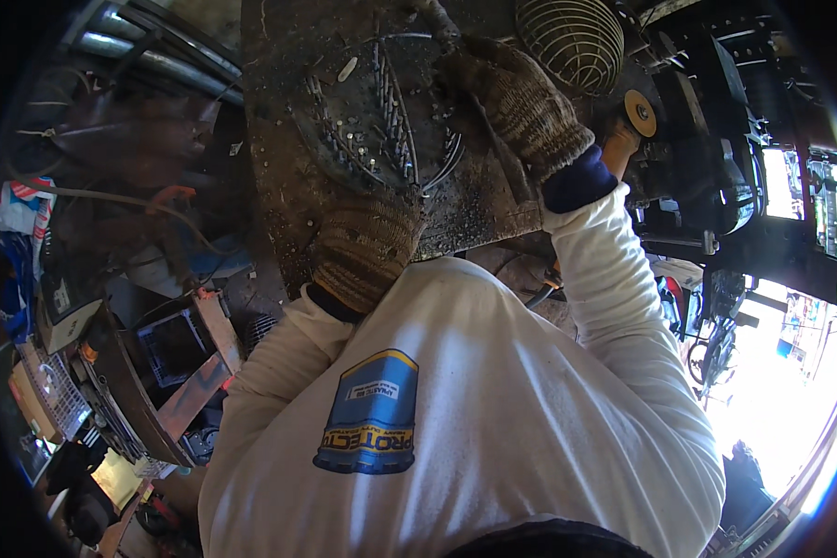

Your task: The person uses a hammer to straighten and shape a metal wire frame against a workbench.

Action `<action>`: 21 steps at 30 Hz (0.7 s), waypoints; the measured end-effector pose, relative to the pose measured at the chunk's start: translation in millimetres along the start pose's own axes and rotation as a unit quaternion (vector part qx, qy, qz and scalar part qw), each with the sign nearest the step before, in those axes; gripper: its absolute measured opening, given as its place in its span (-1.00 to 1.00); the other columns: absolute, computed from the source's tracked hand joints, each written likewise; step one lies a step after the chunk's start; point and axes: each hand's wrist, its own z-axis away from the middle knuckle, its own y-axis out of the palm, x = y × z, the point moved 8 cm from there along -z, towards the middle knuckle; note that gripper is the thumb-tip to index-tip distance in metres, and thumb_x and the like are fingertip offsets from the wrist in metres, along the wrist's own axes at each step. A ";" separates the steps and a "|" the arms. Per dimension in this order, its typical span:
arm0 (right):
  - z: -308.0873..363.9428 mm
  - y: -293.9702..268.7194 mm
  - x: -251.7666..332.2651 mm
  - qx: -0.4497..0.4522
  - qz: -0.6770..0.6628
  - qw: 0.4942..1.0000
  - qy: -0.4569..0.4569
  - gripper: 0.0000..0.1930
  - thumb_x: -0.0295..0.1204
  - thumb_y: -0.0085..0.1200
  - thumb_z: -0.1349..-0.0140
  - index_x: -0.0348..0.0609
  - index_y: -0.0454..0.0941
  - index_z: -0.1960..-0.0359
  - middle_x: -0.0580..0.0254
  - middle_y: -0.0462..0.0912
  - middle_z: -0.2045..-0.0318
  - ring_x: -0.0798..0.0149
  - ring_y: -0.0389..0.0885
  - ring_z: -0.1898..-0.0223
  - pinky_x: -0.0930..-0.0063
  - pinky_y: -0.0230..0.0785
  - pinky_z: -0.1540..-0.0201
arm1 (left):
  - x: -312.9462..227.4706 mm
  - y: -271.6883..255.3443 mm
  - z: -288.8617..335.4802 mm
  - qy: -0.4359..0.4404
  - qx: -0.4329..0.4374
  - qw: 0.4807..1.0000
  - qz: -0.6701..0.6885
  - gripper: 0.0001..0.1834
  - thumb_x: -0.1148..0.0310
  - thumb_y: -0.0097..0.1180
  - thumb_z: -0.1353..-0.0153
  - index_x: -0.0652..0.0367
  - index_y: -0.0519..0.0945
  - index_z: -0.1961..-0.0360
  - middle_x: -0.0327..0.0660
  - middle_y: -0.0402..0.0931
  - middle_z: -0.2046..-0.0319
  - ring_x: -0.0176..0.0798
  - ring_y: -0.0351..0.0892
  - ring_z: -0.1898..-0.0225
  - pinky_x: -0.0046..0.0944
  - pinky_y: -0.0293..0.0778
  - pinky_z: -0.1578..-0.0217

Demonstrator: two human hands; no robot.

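Observation:
On the dark, worn worktable (493, 219) lies a rounded metal wire frame (428, 181) with rows of short metal pieces (391, 102) along its bars. My left hand (367, 244), in a brown knitted glove, rests at the table's near edge beside the frame's near end; its fingers are hidden. My right hand (525, 102), gloved alike, is closed at the frame's right side. From its fingers a grey-brown bar (437, 23) sticks out toward the far edge. A flat dark metal strip (507, 153) shows beneath this hand, and I cannot tell whether it is held.
A round wire guard (572, 37) stands at the far right, with a tan abrasive disc (640, 113) near it. Metal pipes (149, 56) lie at the far left. A small pale piece (347, 69) and dark grit lie on the table. Crates and scrap (172, 353) crowd the left.

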 end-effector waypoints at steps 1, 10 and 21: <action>1.0 1.5 -2.3 0.005 -0.005 1.000 0.008 -0.49 -0.20 0.16 -0.38 -0.32 0.46 -0.22 0.22 0.67 0.35 0.38 0.64 0.45 0.54 0.49 0.42 | 0.5 -1.7 1.7 0.039 0.010 0.997 0.070 -0.53 0.25 -0.32 -0.51 0.29 0.59 0.36 0.14 0.58 0.58 0.06 0.57 0.65 0.00 0.50 0.68; 23.7 13.3 9.2 0.012 0.374 0.927 -0.012 -0.60 -0.35 0.12 -0.40 -0.20 0.49 -0.23 0.03 0.71 0.11 0.17 0.71 0.10 0.34 0.59 0.09 | -5.4 -3.5 14.9 0.020 0.032 0.990 0.137 -0.36 0.05 -0.36 -0.54 0.43 0.63 0.14 0.28 0.60 0.48 0.20 0.59 0.56 0.13 0.52 0.61; -14.9 32.7 42.0 0.081 0.535 0.831 -0.133 -0.47 -0.22 0.14 -0.40 -0.22 0.42 -0.31 -0.05 0.74 0.22 0.11 0.75 0.25 0.28 0.57 0.14 | -1.2 3.0 9.5 -0.027 0.114 0.970 0.211 -0.09 -0.28 -0.50 -0.45 0.44 0.63 0.16 0.33 0.56 0.45 0.22 0.57 0.55 0.14 0.50 0.60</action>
